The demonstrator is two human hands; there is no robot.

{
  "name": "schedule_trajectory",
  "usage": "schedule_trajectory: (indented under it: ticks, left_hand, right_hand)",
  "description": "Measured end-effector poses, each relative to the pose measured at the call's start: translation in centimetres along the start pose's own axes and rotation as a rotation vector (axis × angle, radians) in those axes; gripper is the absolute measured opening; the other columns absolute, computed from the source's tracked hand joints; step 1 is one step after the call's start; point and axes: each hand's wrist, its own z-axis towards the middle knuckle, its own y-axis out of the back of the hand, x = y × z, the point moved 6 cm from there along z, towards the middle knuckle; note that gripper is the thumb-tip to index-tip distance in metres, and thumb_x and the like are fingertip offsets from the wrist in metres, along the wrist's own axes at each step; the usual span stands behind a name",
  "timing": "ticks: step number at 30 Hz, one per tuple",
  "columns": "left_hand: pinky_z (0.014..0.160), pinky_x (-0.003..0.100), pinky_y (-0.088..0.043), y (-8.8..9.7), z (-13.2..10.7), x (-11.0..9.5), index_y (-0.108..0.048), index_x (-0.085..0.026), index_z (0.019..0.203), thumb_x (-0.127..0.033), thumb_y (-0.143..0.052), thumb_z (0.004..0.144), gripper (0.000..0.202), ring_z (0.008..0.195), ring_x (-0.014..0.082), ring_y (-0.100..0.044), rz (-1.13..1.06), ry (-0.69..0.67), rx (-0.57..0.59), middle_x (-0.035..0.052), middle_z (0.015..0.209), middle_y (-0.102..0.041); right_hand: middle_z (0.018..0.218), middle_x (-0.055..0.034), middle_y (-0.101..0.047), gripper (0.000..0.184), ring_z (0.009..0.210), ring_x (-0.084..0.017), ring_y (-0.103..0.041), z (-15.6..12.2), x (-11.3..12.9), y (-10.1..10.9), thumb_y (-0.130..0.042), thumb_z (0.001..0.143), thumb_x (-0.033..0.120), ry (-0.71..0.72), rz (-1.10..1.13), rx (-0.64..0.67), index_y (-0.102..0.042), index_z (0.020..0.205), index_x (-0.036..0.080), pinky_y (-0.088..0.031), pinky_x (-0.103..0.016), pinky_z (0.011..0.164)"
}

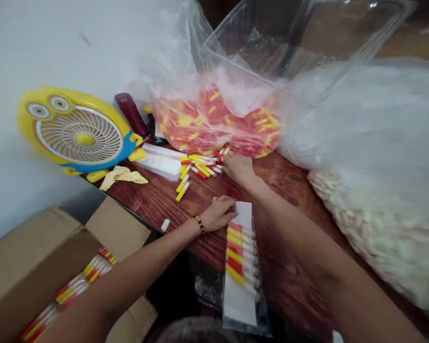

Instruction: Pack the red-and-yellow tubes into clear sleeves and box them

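Observation:
My left hand (219,213) has its fingers curled at the top left corner of a clear plastic sleeve (240,305) with a white card inside. A slanted row of short marker-like tubes (238,257), red or yellow at one end and white at the other, lies on the card. Farther back, my right hand (239,167) reaches to the right end of a loose pile of the same tubes (200,166). Its fingers are bent closed among the tubes; the fingertips are partly hidden, so what they hold is unclear.
Behind the pile stands a large clear bag (218,119) of red and yellow pieces. A bag of whitish pieces (364,228) fills the right. A yellow fan (82,133), dark red bottle (131,114) and yellow cloth (123,176) are left. Below, a cardboard box (32,267) holds packed tubes.

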Motion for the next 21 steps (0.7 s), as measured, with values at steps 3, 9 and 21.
schedule_trajectory:
  ticks: [3, 9, 21]
  left_hand:
    - [0.092, 0.036, -0.031, -0.2, 0.0, 0.2, -0.051, -0.018, 0.081, -0.022, -0.051, 0.089, 0.008, 0.107, 0.0197, -0.052, 0.005, -0.02, -0.007, 0.0038, 0.101, -0.061]
    - [0.091, 0.035, -0.033, 0.0, 0.2, 0.5, -0.052, -0.018, 0.08, -0.022, -0.055, 0.087, 0.008, 0.104, 0.0199, -0.051, -0.033, -0.037, -0.032, 0.0035, 0.097, -0.061]
    - [0.083, 0.03, -0.038, 0.2, 0.6, 0.6, -0.056, -0.018, 0.076, -0.022, -0.059, 0.083, 0.009, 0.089, 0.017, -0.052, -0.045, -0.111, -0.047, 0.0014, 0.084, -0.06]
  right_hand:
    - [0.112, -0.0213, -0.066, 0.033, 0.103, -0.031, -0.062, 0.9, 0.5, -0.5, -0.036, 0.095, 0.025, -0.008, -0.015, 0.034, -0.06, 0.115, 0.013, -0.048, -0.041, 0.083]
    - [0.109, -0.0181, -0.066, 0.04, 0.095, -0.03, -0.064, -1.6, -1.4, -1.0, -0.049, 0.088, 0.024, -0.017, 0.206, 0.125, -0.049, 0.127, 0.014, -0.048, -0.038, 0.079]
    - [0.067, -0.0001, -0.065, 0.017, 0.053, -0.011, -0.058, -10.7, -4.1, -4.6, -0.059, 0.079, 0.021, -0.134, 0.778, 0.266, -0.052, 0.094, 0.017, -0.038, -0.02, 0.049]
